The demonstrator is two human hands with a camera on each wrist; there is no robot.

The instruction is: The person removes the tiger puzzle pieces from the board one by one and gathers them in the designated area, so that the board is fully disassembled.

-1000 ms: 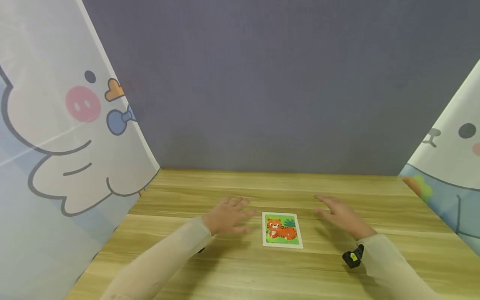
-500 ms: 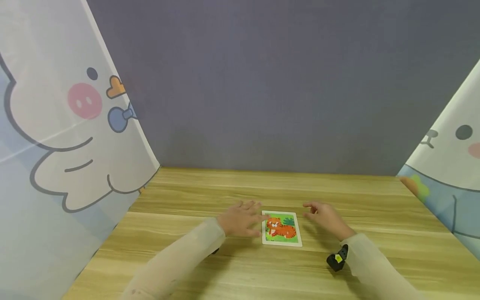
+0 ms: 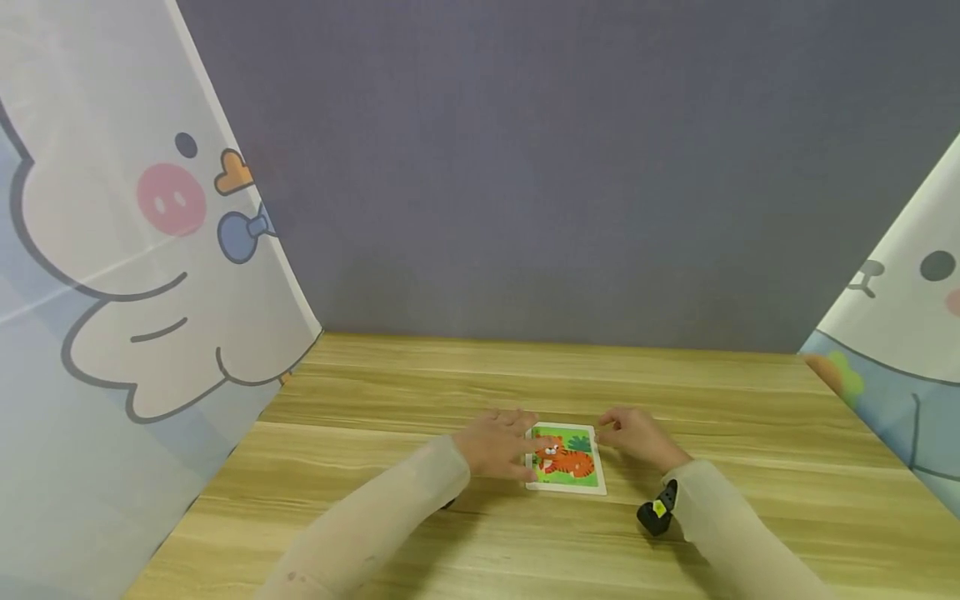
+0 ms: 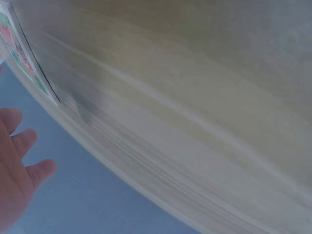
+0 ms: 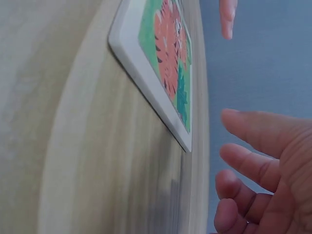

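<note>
A small white-framed tiger picture puzzle point(image 3: 566, 477) lies flat on the wooden table, an orange tiger on green grass inside its rim. Over its left side hovers my left hand point(image 3: 497, 446), fingers spread, with a fingertip and thumb overlapping the picture in the head view. Close by the right edge is my right hand point(image 3: 637, 436), its fingers loosely bent with nothing between them. In the right wrist view a gap shows between the fingers and the puzzle's frame point(image 5: 151, 92). The left wrist view catches only part of the left hand point(image 4: 17, 170) and the puzzle's corner.
The wooden table point(image 3: 420, 379) ends at a grey upright panel point(image 3: 555, 175) at the back. Cartoon-printed sheets stand along the left point(image 3: 112, 250) and right sides. A black wrist device point(image 3: 657, 510) sits on the right wrist.
Both hands have moved inward toward the puzzle, the left one rightward until it overlaps the picture's left side. The right hand's fingers have bent more. The puzzle has stayed in place.
</note>
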